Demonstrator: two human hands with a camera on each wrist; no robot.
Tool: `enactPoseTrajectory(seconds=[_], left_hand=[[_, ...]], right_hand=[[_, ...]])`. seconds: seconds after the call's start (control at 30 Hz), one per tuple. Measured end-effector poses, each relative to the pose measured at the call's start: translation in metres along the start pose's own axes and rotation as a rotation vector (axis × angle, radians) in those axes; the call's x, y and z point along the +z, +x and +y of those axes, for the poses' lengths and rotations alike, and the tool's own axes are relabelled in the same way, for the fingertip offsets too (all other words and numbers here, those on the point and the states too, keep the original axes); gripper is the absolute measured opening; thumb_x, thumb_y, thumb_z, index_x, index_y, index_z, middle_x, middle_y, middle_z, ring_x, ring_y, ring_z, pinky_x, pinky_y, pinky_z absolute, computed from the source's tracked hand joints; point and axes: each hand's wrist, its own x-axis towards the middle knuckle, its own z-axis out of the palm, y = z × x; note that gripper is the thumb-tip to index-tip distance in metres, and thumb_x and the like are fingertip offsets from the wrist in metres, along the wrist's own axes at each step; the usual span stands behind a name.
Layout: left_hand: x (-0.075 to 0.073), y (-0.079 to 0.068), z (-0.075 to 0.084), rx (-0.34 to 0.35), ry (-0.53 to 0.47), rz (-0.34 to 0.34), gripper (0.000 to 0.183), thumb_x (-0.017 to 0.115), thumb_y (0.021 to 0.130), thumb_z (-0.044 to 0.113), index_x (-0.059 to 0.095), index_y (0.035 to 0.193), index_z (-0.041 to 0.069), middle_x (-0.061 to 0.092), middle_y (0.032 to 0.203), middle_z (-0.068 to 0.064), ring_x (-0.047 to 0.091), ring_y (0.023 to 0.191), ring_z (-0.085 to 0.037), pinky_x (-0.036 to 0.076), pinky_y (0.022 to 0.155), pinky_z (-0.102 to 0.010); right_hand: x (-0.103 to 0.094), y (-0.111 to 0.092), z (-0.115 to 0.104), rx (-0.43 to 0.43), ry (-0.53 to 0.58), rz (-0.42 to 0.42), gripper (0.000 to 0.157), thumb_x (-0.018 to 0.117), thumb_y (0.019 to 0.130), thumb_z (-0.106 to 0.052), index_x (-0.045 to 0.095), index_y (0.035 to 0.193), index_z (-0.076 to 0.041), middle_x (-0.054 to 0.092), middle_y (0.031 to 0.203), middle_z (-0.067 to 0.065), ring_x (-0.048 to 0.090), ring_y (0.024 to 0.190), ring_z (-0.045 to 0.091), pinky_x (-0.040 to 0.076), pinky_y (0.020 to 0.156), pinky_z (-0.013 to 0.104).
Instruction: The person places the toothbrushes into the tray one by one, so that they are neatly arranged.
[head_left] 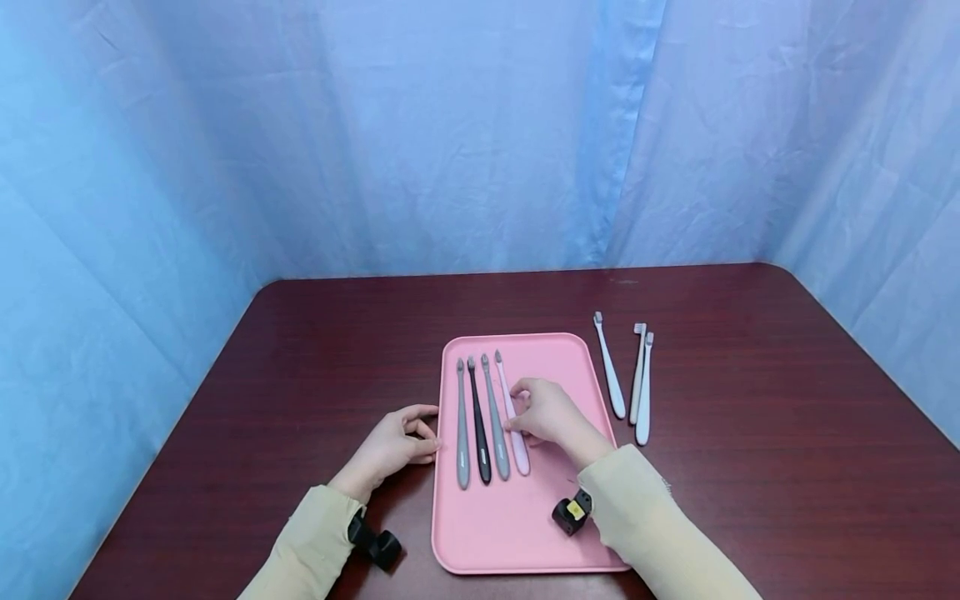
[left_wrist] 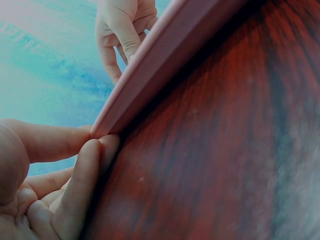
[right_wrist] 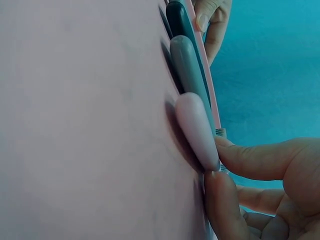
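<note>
On a pink tray (head_left: 517, 533) lie toothbrushes side by side, bristle heads toward the far end: a grey toothbrush (head_left: 462, 433), a black toothbrush (head_left: 481, 433), another grey toothbrush (head_left: 497, 433) and a pink toothbrush (head_left: 521, 450). My right hand (head_left: 551, 412) reaches over the tray's right side and pinches the pink toothbrush, the rightmost, between thumb and fingers. In the right wrist view the fingertips are at the sides of the pink handle (right_wrist: 192, 122). My left hand (head_left: 397, 442) pinches the tray's left rim (left_wrist: 145, 55) between thumb and fingers.
Right of the tray, on the dark wooden table (head_left: 330, 350), lie a pale blue toothbrush (head_left: 611, 375), a beige toothbrush (head_left: 637, 383) and a white toothbrush (head_left: 645, 400). Blue curtains (head_left: 465, 142) hang behind the table and along its sides.
</note>
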Motion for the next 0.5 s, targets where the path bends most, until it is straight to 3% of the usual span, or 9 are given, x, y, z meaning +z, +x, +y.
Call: enactPoseTrajectory(seconds=[0.2, 0.5], left_hand=[[-0.0007, -0.0005, 0.0002, -0.001, -0.005, -0.003, 0.054, 0.063, 0.085, -0.005, 0.043, 0.135, -0.008, 0.059, 0.076, -0.003, 0.060, 0.069, -0.008, 0.058, 0.070, -0.028], [-0.0004, -0.0002, 0.0003, 0.003, 0.001, -0.001, 0.053, 0.063, 0.085, -0.005, 0.044, 0.134, -0.008, 0.060, 0.077, -0.004, 0.061, 0.070, -0.009, 0.058, 0.070, -0.029]], right_hand=[[0.0001, -0.0011, -0.0014, 0.000, 0.016, -0.010, 0.047, 0.076, 0.076, -0.003, 0.057, 0.119, 0.000, 0.056, 0.079, 0.011, 0.056, 0.053, 0.013, 0.052, 0.045, 0.025], [-0.0003, -0.0009, -0.0017, 0.002, 0.017, -0.005, 0.048, 0.077, 0.076, -0.004, 0.057, 0.119, -0.001, 0.058, 0.087, 0.012, 0.056, 0.054, 0.013, 0.052, 0.045, 0.025]])
